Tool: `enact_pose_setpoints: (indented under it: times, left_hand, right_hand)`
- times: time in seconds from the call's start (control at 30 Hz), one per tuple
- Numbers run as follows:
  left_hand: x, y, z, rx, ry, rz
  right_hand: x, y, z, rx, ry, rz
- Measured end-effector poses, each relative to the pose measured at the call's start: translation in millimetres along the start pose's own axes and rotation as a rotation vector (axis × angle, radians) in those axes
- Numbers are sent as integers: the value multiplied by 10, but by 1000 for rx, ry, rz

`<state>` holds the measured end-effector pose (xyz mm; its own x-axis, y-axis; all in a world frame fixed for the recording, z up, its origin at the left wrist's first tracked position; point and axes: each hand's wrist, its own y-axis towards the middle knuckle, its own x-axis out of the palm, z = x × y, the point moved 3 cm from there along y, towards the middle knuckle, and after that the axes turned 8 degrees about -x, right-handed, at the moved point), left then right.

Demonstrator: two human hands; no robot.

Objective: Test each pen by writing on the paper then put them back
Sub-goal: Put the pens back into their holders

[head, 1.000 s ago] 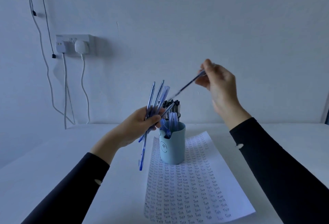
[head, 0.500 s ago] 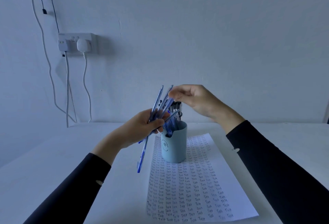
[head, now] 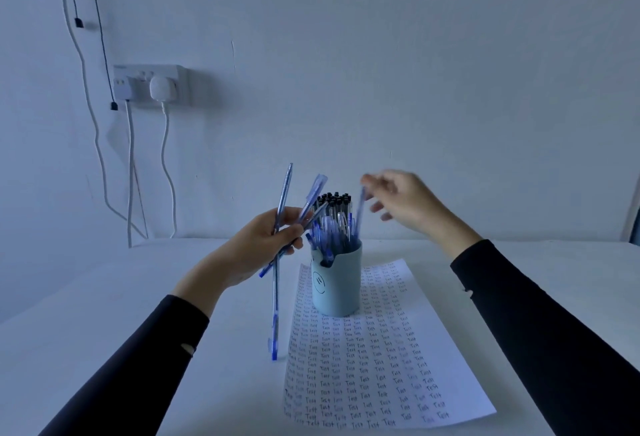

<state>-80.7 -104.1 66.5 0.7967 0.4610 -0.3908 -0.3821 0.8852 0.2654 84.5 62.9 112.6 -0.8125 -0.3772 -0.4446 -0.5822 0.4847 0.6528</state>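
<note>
- Pens [head: 335, 224] crowd a pale blue cup [head: 337, 283] at the middle of the view; black-capped ones stand upright at the back, blue ones lean at the front, some poking through a notch in the rim.
- The cup, marked with a small smiling face, stands on the far end of the paper [head: 377, 359], toward its 11 o'clock corner.
- One blue pen [head: 360, 213] stands tilted at the cup's 1 o'clock edge, its lower end in among the others and its top just under the right hand's fingertips; blur hides whether they touch it.
- The right hand [head: 408, 203] hovers at 1 o'clock from the cup, fingers spread loosely and motion-blurred; I cannot tell if it grips anything.
- The left hand [head: 263, 245], at 9 o'clock from the cup, is closed around a fan of blue pens [head: 282, 213], thumb across the barrels.
- The longest of the held pens runs almost upright, its cap hanging low toward the table just beside the paper's 9 o'clock edge; the others slant up toward the cup's top.
- The paper lies on a white table [head: 121, 297] and is filled with rows of the handwritten word "Test".
- Both forearms wear dark sleeves.
- A wall socket [head: 152, 83] with a white plug sits far off at 10 o'clock, cables hanging beside it.
</note>
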Motion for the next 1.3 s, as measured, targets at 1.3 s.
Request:
enact_pose_setpoints:
  times: [1.3]
  left_hand:
    - [-144, 30, -174, -149, -652, 70]
  right_hand:
    - [217, -285, -118, -105, 369, 124]
